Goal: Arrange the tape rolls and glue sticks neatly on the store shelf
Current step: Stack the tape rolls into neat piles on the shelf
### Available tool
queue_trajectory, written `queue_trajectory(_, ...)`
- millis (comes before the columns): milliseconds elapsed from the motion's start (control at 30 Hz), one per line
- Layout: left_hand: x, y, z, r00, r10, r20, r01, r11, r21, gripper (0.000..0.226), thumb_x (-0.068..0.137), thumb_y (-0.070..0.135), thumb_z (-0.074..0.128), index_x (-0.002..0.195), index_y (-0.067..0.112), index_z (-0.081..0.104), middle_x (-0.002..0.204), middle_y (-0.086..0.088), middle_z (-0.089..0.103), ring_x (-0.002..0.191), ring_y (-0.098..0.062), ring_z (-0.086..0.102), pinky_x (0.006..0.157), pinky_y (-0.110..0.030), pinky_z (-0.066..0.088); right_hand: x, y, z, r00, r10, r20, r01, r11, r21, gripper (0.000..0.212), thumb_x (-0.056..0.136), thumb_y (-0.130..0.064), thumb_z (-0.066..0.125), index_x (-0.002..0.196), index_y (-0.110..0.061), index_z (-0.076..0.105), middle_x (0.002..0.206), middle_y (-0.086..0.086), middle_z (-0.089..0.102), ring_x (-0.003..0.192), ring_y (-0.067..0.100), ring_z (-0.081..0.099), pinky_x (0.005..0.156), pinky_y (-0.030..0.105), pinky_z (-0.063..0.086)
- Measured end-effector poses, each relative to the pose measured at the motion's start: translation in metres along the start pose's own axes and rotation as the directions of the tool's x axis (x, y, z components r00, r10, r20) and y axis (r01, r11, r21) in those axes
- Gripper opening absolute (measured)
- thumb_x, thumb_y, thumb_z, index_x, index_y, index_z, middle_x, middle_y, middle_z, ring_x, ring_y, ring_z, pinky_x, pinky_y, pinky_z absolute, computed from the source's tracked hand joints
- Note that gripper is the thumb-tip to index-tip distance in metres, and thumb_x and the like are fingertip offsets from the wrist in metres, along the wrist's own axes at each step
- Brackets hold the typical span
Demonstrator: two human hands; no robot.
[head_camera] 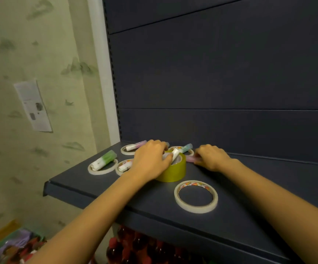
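sorting is in hand. at the left edge of the dark blue metal shelf [249, 197] a green glue stick [104, 160] lies across a thin white tape roll [102, 170]. the left hand [150, 161] curls round a white glue stick [175, 154] on the wide olive tape roll [174, 171]; the right hand [211, 157] pinches a pink glue stick [190, 158] beside it. next, probably, the sticks go in one row. at the left stands a pale patterned wall [40, 54].

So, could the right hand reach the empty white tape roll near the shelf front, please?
Probably yes: the white tape roll lies uncovered beside that forearm, though the right hand grips a pink glue stick.
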State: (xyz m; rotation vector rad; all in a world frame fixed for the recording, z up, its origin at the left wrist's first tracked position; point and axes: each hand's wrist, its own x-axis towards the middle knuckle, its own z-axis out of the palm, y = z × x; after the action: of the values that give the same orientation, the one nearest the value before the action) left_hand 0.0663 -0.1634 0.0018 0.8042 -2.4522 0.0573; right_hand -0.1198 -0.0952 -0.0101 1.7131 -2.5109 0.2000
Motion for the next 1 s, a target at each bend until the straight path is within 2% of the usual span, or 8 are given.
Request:
queue_trajectory(167,0.032,-0.014,0.012,0.986,0.03,0.164,-0.026,0.999,-0.027,0.031,0.089,0.044,0.051,0.097,0.016,0.062,0.1,-0.005,0.067,0.097,-0.024,0.06,0.08,-0.037,0.051,-0.015,0.009,-0.012,0.978,0.161,-0.134,-0.139,0.978,0.158,0.032,0.096,-0.036,0.046,0.112,-0.008,0.052,0.115,0.014,0.057,0.1,0.031,0.057,0.084,0.041,0.048)
queue_trajectory(300,0.045,-0.022,0.026,0.954,0.059,0.294,-0.058,0.998,-0.012,0.044,0.082,0.056,0.055,0.091,0.014,0.064,0.097,-0.006,0.065,0.095,-0.026,0.061,0.078,-0.038,0.051,-0.037,0.012,-0.018,0.939,0.259,-0.225,-0.202,0.947,0.248,0.021,0.095,-0.033,0.05,0.101,-0.014,0.052,0.1,0.01,0.064,0.09,0.029,0.061,0.08,0.04,0.048)
queue_trajectory(467,0.052,-0.029,0.027,0.944,0.124,0.305,-0.084,0.987,-0.139,0.032,0.078,0.049,0.064,0.084,0.018,0.066,0.083,-0.002,0.066,0.088,-0.024,0.063,0.067,-0.029,0.043,-0.07,0.009,-0.019,0.869,0.341,-0.359,-0.235,0.922,0.309,0.021,0.092,-0.032,0.055,0.103,-0.014,0.054,0.101,0.004,0.062,0.091,0.025,0.059,0.078,0.033,0.044)
queue_trajectory(533,0.056,-0.027,0.022,0.952,0.151,0.267,-0.093,0.972,-0.218,0.027,0.08,0.048,0.063,0.085,0.023,0.067,0.083,-0.002,0.065,0.088,-0.025,0.062,0.068,-0.029,0.041,-0.085,0.008,-0.022,0.838,0.37,-0.4,-0.228,0.905,0.36,0.023,0.091,-0.03,0.057,0.105,-0.012,0.055,0.098,0.0,0.06,0.086,0.02,0.058,0.077,0.029,0.043)
queue_trajectory(667,0.056,-0.006,0.005,0.941,0.274,0.197,-0.173,0.893,-0.415,0.036,0.085,0.054,0.053,0.083,0.022,0.07,0.082,-0.002,0.066,0.083,-0.024,0.059,0.068,-0.029,0.038,-0.118,0.008,-0.031,0.807,0.416,-0.418,-0.229,0.875,0.427,0.024,0.091,-0.027,0.059,0.106,-0.01,0.054,0.096,-0.003,0.057,0.087,0.018,0.058,0.08,0.03,0.046)
queue_trajectory(767,0.056,0.022,-0.007,0.91,0.382,0.159,-0.253,0.819,-0.516,0.025,0.083,0.041,0.063,0.091,0.019,0.072,0.082,-0.006,0.069,0.067,-0.018,0.061,0.057,-0.025,0.041,-0.146,0.014,-0.038,0.777,0.458,-0.432,-0.265,0.861,0.435,0.023,0.091,-0.028,0.059,0.106,-0.011,0.054,0.095,-0.005,0.058,0.088,0.02,0.059,0.082,0.033,0.047)
queue_trajectory(833,0.056,0.047,-0.012,0.889,0.428,0.161,-0.279,0.787,-0.549,0.022,0.079,0.036,0.071,0.088,0.016,0.071,0.079,-0.006,0.068,0.057,-0.014,0.059,0.055,-0.019,0.042,-0.167,0.023,-0.043,0.756,0.491,-0.433,-0.301,0.848,0.437,0.022,0.091,-0.028,0.059,0.106,-0.012,0.054,0.092,-0.007,0.058,0.087,0.02,0.06,0.082,0.033,0.048)
queue_trajectory(1000,0.047,0.122,-0.016,0.851,0.487,0.195,-0.278,0.734,-0.619,0.045,0.059,0.051,0.08,0.075,0.011,0.066,0.068,0.001,0.063,0.063,-0.011,0.055,0.054,-0.02,0.04,-0.233,0.056,-0.055,0.687,0.578,-0.441,-0.395,0.806,0.441,0.02,0.091,-0.029,0.057,0.105,-0.014,0.053,0.091,-0.009,0.057,0.085,0.019,0.06,0.078,0.031,0.047)
